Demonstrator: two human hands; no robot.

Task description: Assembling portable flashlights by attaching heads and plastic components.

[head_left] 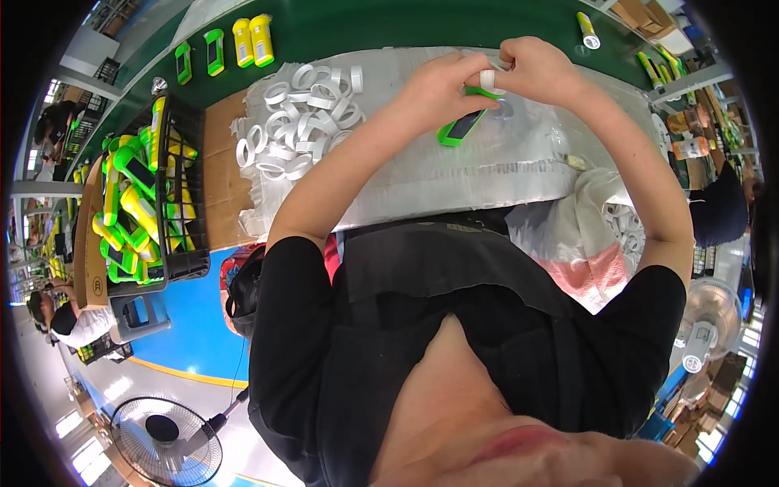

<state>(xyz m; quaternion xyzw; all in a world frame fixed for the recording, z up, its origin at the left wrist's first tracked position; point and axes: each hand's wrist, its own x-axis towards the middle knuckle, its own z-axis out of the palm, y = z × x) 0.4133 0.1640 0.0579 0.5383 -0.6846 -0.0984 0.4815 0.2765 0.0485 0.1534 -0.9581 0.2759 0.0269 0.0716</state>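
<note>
Over the far part of the covered work surface, my left hand (438, 91) and my right hand (542, 75) meet with fingers curled and pinched. Between them is a small white ring (487, 79), gripped from both sides. Just below my left fingers is a bright green flashlight-like device (463, 127) with a dark panel, slanting toward the lower left. Its upper end is partly covered by my fingers, so I cannot tell whether they touch it. Left of my hands lies a loose pile of similar white rings (312, 122).
A black crate (185, 264) full of green and yellow devices stands at the left. Several devices (253, 40) lie along the green bench (349, 28) behind. A white sack (596, 203) with more rings sits at the right. A fan (166, 442) stands lower left; other people work nearby.
</note>
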